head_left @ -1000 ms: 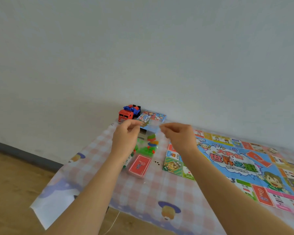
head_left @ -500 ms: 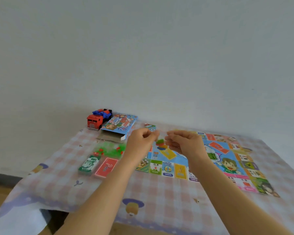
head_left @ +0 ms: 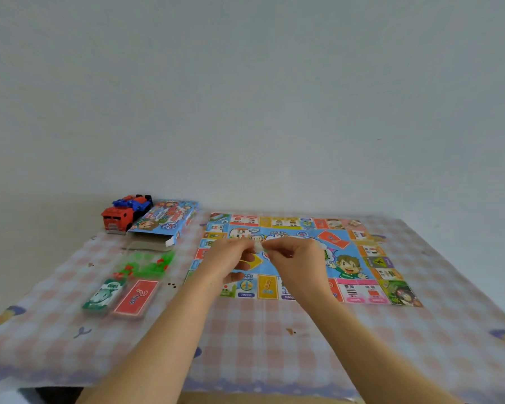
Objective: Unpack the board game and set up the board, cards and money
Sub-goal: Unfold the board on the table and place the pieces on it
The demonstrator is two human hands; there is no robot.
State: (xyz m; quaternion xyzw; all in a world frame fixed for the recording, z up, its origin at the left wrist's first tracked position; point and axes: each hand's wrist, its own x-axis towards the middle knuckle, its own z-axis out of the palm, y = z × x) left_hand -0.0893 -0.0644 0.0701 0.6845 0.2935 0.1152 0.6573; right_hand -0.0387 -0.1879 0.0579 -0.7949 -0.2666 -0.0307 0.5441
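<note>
The checked tablecloth (head_left: 260,339) covers the whole table, and the board (head_left: 362,258) lies unfolded flat on it, its far edge close to the wall. The game box (head_left: 164,220) lies to the left of the board, level with its far left corner, and its open end flap faces the near side. A red and blue toy truck (head_left: 123,214) stands further left of the board, touching the box's far side.

Both forearms reach in from the near edge and meet over the board's middle. The left hand (head_left: 228,263) hovers above the board's left half and the right hand (head_left: 298,263) above its centre, both with fingers curled. Their fingertips come together and pinch a small pale item (head_left: 258,246) between them, held over the board's blue centre panel. It is too blurred to say what it is.

Left of the board, nearer than the box, lies a clear bag of green and red pieces (head_left: 149,265). Nearer again, still left of the board and level with its near edge, lies a red card deck (head_left: 136,297). A green money stack (head_left: 104,293) marked 1000 lies just beside the deck, on the side away from the board.
</note>
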